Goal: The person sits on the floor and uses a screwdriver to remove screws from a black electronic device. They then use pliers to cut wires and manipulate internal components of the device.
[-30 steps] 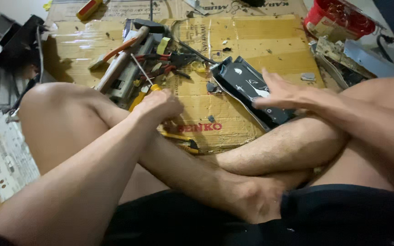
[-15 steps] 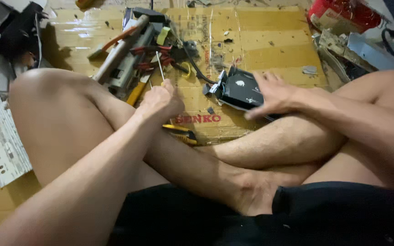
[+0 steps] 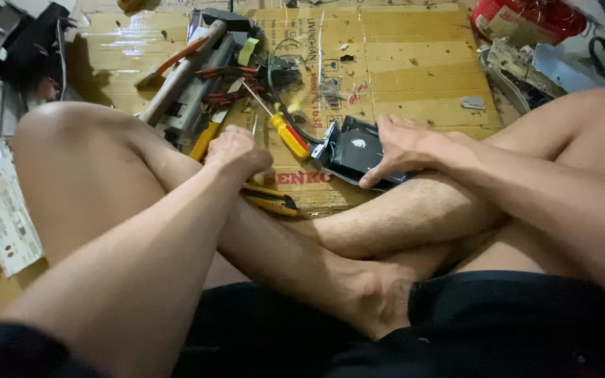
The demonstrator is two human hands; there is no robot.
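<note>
We sit cross-legged on a flattened cardboard sheet [image 3: 414, 70]. Our right hand [image 3: 404, 147] lies flat, fingers spread, pressing on a black hard drive [image 3: 351, 148] that rests on the cardboard against our shin; the fingers hold it down rather than wrap around it. Our left hand [image 3: 238, 150] is curled into a loose fist, and we cannot tell whether anything is inside it. Just to the right of that fist, between the two hands, lies a screwdriver with a yellow and red handle [image 3: 288, 136], its shaft pointing up and away. Just below the left fist sits a yellow and black cutter [image 3: 273, 203]. Beyond the fist lie a hammer [image 3: 183, 70], red-handled pliers [image 3: 222, 73] and a yellow-handled tool [image 3: 204, 140]. Well beyond the right hand is a red box [image 3: 519, 17].
</note>
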